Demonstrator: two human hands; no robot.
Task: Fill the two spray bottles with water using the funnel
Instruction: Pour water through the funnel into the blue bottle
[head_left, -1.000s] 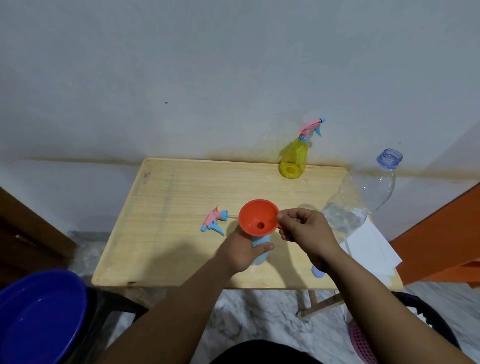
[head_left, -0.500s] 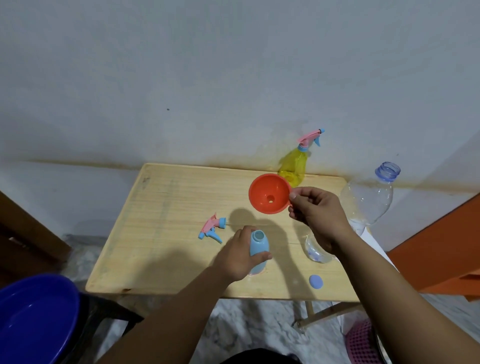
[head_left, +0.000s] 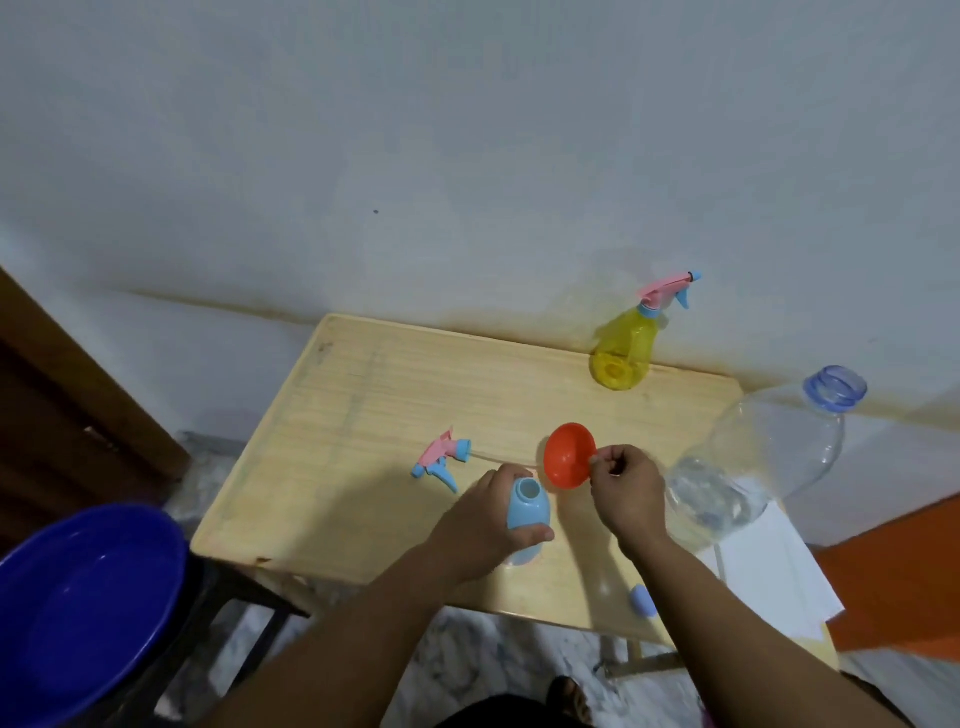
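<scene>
The left hand (head_left: 485, 525) grips a light blue spray bottle (head_left: 527, 512) that stands on the wooden counter (head_left: 363, 415) with its neck open, fingers and thumb curled round its body. The right hand (head_left: 626, 491) pinches the rim tab of an orange funnel (head_left: 569, 457) between thumb and fingers; the funnel is tilted, its wide mouth facing the camera, held just above and to the right of the blue bottle's opening and not seated in it.

The bottle's pink and blue trigger head (head_left: 441, 460) lies on its side on the counter to the left of the blue bottle, its thin dip tube stretched toward the funnel. A yellow spray bottle (head_left: 623, 353) with its pink and blue trigger head fitted stands at the far right corner of the counter, next to the wall (head_left: 467, 156).

To the right of the right hand stands a large clear plastic bottle (head_left: 753, 467) with an uncapped bluish neck and some water low inside it. A small blue cap (head_left: 642, 600) lies near the front edge of the counter, beside the right forearm. White paper (head_left: 769, 571) lies under and in front of the large bottle. A dark blue basin (head_left: 78, 623) sits low at the left, beside the counter
</scene>
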